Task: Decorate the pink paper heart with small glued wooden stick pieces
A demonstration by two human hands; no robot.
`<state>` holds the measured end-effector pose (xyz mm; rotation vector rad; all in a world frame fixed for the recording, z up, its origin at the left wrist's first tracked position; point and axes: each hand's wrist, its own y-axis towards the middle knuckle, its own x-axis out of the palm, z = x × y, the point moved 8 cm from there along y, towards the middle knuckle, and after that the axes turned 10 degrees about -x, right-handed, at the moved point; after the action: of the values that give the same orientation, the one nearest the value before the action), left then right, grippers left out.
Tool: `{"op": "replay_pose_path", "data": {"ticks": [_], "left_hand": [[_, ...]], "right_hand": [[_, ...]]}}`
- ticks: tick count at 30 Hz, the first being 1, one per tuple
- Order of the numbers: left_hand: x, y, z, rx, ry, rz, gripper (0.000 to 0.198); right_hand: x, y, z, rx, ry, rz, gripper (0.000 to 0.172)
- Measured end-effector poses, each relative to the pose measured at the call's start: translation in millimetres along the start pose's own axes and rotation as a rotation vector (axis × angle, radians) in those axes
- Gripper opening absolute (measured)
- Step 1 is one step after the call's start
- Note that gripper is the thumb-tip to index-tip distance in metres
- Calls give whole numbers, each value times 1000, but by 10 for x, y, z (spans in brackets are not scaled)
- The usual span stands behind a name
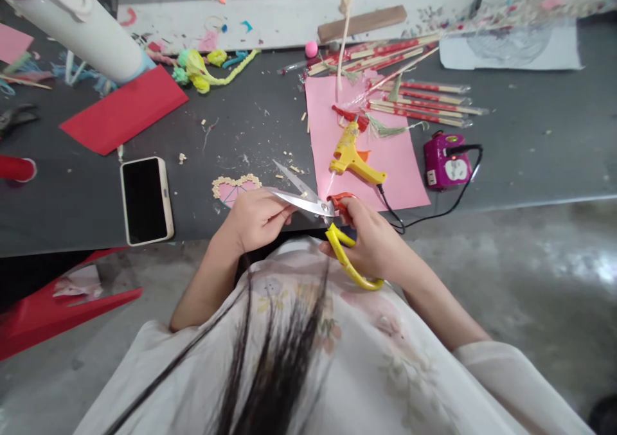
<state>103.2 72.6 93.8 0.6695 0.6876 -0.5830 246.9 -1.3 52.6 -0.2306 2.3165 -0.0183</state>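
My right hand (378, 241) grips a pair of scissors (299, 200) with one red and one yellow handle. The metal blades stand apart and point left, over the table's near edge. Close to the lower blade, my left hand (260, 221) is closed with its fingers curled in; whatever is in them is hidden. Just beyond the left knuckles lies a pink paper heart (236, 189), edged along its top with small pale wooden pieces and marked with dark lines. My left hand partly covers it. Small wooden bits (295, 169) are scattered near the blade tips.
A yellow glue gun (357, 155) rests on pink paper (409, 181), its black cord running to a purple box (447, 162). Red-wrapped chopsticks (419, 101) lie behind. Leftward are a phone (146, 200), a red envelope (125, 110), yellow yarn (200, 72) and a white bottle (103, 30).
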Motion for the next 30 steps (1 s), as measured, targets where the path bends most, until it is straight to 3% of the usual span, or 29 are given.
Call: {"op": "replay_pose_path", "data": {"ticks": [9,24,30], "left_hand": [[14,9,-5,1,2,-30,41],[87,12,-24,-53,16,-86,40],[82,-30,-8,-64,146,16,27]], "right_hand": [[-21,23,-10,23,-5,-16,36],[-53,37,26,136,-52,-37,42],[-23,21,78,179,-38,-34,37]]}}
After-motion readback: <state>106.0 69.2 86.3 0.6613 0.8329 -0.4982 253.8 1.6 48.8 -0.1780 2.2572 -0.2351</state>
